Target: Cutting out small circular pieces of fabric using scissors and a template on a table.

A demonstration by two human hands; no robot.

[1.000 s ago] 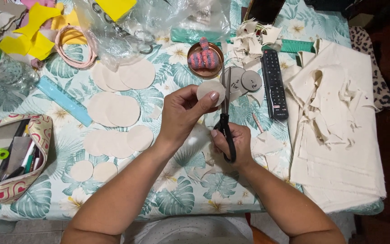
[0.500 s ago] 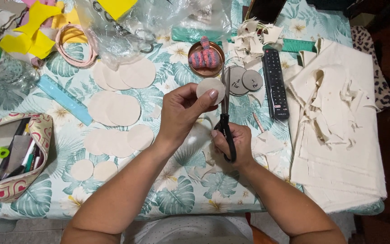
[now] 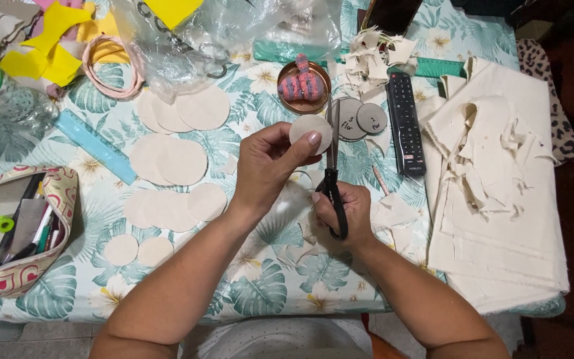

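1. Leaf-printed cloth in teal and white covers the tabletop (image 3: 260, 292), which fills nearly the whole view.
2. Folded cream fabric (image 3: 499, 199), ragged where pieces have been cut out, lies along the right side of the tabletop.
3. Crumpled clear plastic bag (image 3: 220, 33) sits at the top centre, with yellow paper pieces (image 3: 41, 53) to its left.
4. At the left edge lies an open pencil case (image 3: 21, 226) with a heart print, holding pens and a green ring-shaped item.
5. At the upper left a clear plastic bottle (image 3: 1, 93) with a green label lies on its side.
6. A black remote control (image 3: 406, 123) lies upright between the cream fabric and the grey discs (image 3: 360, 119), which bear handwriting.
7. Cream fabric circles (image 3: 167, 159) of several sizes lie in overlapping groups left of centre, beside a light blue ruler (image 3: 94, 146).
8. The left hand (image 3: 267, 166) holds a small cream circle (image 3: 310, 129) above the tabletop's centre, fingers pinched together on its lower edge.
9. The right hand (image 3: 343, 213) grips black-handled scissors (image 3: 332, 166), fingers closed through the handles, blades pointing up just beside the small cream circle.
10. A round copper tin (image 3: 303, 86) above the hands holds a pink and grey striped lump.
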